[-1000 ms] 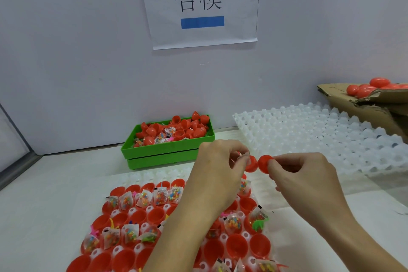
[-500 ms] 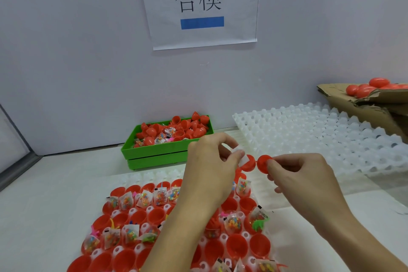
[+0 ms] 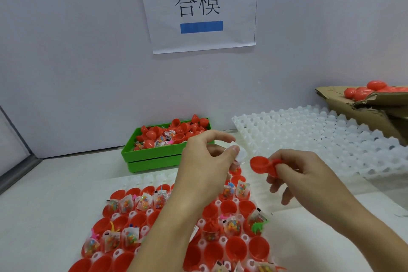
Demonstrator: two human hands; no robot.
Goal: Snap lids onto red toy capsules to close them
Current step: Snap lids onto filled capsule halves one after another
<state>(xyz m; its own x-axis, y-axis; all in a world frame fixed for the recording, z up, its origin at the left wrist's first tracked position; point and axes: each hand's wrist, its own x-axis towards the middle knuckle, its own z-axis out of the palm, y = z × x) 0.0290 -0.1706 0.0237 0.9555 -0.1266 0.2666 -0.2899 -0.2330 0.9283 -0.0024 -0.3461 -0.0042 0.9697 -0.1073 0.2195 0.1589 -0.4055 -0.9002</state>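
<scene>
Red capsule halves (image 3: 236, 249) are stood open-side up in a white tray (image 3: 141, 180) at the near edge of the worktop (image 3: 44, 205), some loaded with small toy packets (image 3: 127, 204), others bare; the upright seating is presumably meant to leave each mouth free for filling and capping. Part of the tray is hidden by the forearms, so the count of filled cups cannot be given.

Above the tray, a small clear packet (image 3: 239, 153) is pinched between the thumb and fingers of the left hand (image 3: 205, 161), raised off the tray. Just beside it, a red capsule (image 3: 261, 165) is gripped at one end by the curled fingers of the right hand (image 3: 302, 172), with its hollow mouth turned toward the packet, apparently so that the packet can be pushed in before the lid is snapped on. The two are close but apart. No lid has been closed on this capsule yet, as far as can be judged.

Farther back, a green bin (image 3: 152, 159) heaped with loose red halves and packets is kept within reach as supply. An empty white tray (image 3: 331, 139) is laid to the right. A cardboard box (image 3: 364, 106) at the far right holds closed capsules (image 3: 376, 86). A paper sign (image 3: 198, 6) is fixed to the wall.
</scene>
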